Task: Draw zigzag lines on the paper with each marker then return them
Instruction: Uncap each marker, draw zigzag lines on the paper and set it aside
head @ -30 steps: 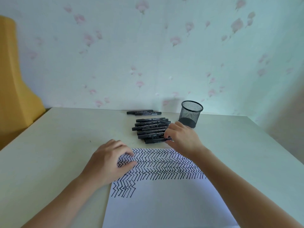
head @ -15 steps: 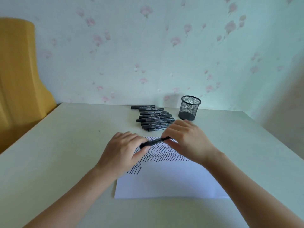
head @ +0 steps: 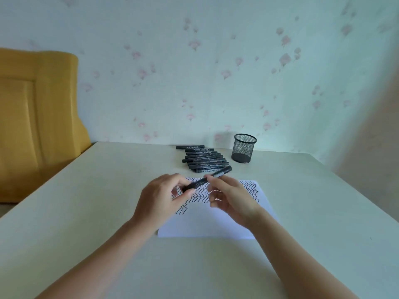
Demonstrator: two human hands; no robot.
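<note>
Table (head: 86, 212) bare leftward | both hands (head: 159, 199) (head: 233, 199) pinch marker (head: 207, 179) above paper (head: 216, 225)

Both hands are holding one black marker (head: 207, 179) above the paper (head: 216, 221): the left hand (head: 160, 201) is gripping its near end, the right hand (head: 232, 197) is pinching its middle. A row of markers (head: 204, 159) is lying beside a mesh cup (head: 244, 148) on the table (head: 97, 201).

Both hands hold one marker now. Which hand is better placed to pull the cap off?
Probably the left hand: it pinches the marker at its near end, while the right hand grips the middle of the barrel.
</note>
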